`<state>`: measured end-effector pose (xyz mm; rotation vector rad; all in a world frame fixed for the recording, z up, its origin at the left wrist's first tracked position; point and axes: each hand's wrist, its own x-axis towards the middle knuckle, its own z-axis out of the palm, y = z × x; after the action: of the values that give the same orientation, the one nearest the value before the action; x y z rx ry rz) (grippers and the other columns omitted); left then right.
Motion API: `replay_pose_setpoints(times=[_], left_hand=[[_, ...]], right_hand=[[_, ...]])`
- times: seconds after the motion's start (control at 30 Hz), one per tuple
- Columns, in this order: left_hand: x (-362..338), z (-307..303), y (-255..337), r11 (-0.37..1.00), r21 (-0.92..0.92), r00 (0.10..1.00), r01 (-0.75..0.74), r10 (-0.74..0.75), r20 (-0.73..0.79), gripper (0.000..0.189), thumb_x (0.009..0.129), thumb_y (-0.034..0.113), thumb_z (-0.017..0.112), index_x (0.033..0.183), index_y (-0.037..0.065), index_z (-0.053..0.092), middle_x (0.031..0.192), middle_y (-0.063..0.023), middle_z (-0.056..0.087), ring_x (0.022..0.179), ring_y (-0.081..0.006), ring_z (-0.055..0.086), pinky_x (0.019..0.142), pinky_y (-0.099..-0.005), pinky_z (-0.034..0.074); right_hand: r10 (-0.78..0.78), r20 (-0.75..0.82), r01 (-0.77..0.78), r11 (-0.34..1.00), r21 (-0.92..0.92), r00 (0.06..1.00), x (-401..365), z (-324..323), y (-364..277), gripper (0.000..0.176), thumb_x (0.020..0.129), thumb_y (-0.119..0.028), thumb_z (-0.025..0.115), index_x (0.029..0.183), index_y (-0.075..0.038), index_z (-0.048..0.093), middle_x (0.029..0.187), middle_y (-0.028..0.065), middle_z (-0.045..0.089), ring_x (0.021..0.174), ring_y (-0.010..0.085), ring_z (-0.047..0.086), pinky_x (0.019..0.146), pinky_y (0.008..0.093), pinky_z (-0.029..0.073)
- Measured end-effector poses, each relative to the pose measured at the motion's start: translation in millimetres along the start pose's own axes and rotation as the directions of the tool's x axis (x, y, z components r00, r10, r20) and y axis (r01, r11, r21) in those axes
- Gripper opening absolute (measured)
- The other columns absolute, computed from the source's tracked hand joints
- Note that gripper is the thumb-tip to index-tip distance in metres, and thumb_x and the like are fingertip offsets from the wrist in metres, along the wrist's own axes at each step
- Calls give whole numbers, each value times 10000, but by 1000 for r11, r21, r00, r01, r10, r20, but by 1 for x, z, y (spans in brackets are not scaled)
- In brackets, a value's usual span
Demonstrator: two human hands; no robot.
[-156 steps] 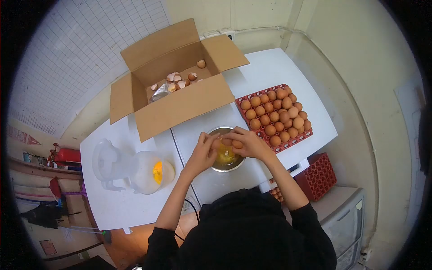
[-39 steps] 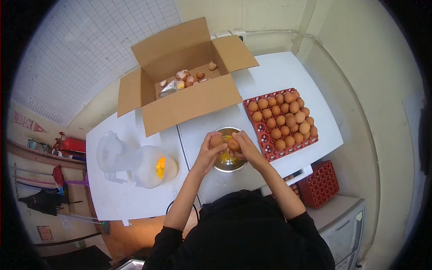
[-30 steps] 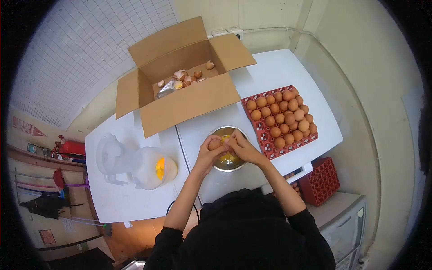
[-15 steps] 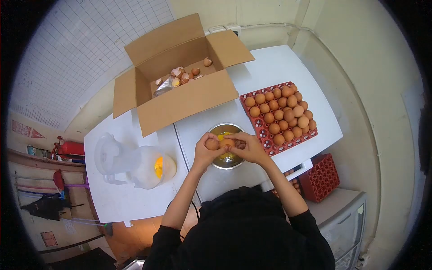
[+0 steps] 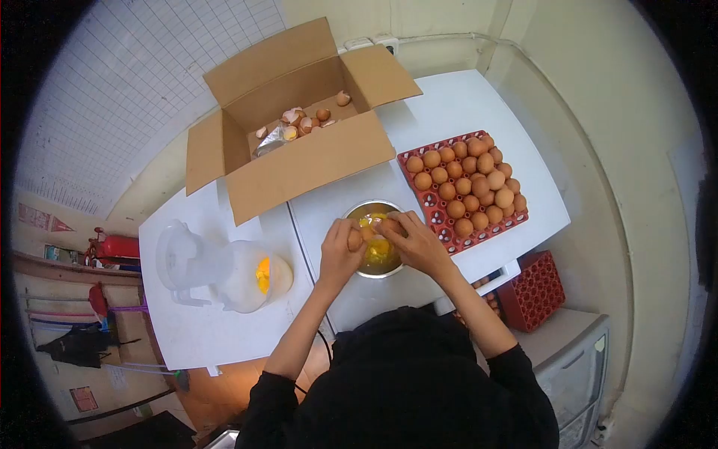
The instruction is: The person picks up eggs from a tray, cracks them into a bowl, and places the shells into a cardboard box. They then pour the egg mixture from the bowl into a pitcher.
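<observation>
1. Left hand (image 5: 341, 251): grasps a brown egg (image 5: 354, 239), whole or halved unclear, over the metal bowl (image 5: 381, 206), centre frame.
2. Right hand (image 5: 420, 241): grips brown eggshell (image 5: 391, 227) just beside it.
3. Hazard: squeezing too hard could drop fragments into the raw egg (image 5: 379, 252) below.

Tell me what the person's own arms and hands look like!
The left hand and right hand wear no gloves. The forearms are bare too, and I see no watch or bracelet. Plain black sleeves stop near the elbows. The fingers are too small to tell about rings.
</observation>
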<state>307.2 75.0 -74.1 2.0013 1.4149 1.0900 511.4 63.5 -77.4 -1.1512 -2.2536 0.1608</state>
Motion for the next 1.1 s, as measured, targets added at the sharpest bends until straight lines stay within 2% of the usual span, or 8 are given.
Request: replay_pose_setpoints(times=[0.1,0.2,0.43,0.53,0.6,0.73,0.87,1.1], left_hand=[[-5,5,1,997,35,997,-72,73,-32,291,677,-14,703,918,37,549,871,-124,628,817,-264,642,784,-326,515],[11,3,13,969,-209,981,130,-156,-112,281,692,-16,695,925,42,550,842,-86,613,805,-215,628,771,-327,513],[157,-51,-5,766,-611,909,201,-378,-175,231,800,104,764,924,62,575,873,-53,625,754,-123,624,659,-272,520],[211,-70,-15,721,-634,887,278,-446,-118,279,818,171,791,949,59,572,862,-43,620,735,-112,615,631,-264,514],[218,-77,-29,652,-688,886,319,-463,-28,296,826,170,785,985,55,563,853,-35,613,720,-105,599,621,-252,502],[190,-73,-30,491,-804,911,335,-385,145,322,831,108,750,1062,43,537,842,-29,602,698,-100,566,618,-235,478],[140,-53,14,418,-794,855,442,-464,232,329,823,65,729,1090,40,538,886,-50,604,729,-106,568,623,-236,469],[75,-29,27,328,-763,811,557,-415,413,286,894,131,658,1133,44,527,961,-83,610,780,-151,590,660,-255,472]], right_hand=[[112,-171,-72,972,225,979,2,1,0,558,748,-24,687,1291,-114,596,1110,135,614,928,258,622,779,314,546],[459,135,-432,638,637,878,19,-16,2,487,804,-120,746,1265,-96,591,986,102,678,818,185,658,740,282,537],[336,-188,27,431,902,923,170,-7,38,436,906,-256,708,1238,-26,544,953,97,707,882,171,692,742,295,554],[404,-6,-210,487,848,915,184,-44,58,352,940,-207,652,1227,-29,553,988,92,686,853,175,678,767,297,541],[341,-44,-289,852,438,939,159,-71,81,277,884,-198,667,1120,-58,631,909,114,687,817,231,677,756,347,537],[236,435,-185,970,-157,869,89,-65,123,300,632,-80,696,932,-69,691,836,116,666,810,298,632,711,436,513],[-44,154,93,940,-329,987,47,-20,137,254,643,-114,712,893,-152,718,789,65,596,894,259,525,792,365,462],[-12,-17,7,954,-299,1000,50,-16,132,234,716,-122,680,950,-124,671,826,98,600,855,256,551,739,392,468]])
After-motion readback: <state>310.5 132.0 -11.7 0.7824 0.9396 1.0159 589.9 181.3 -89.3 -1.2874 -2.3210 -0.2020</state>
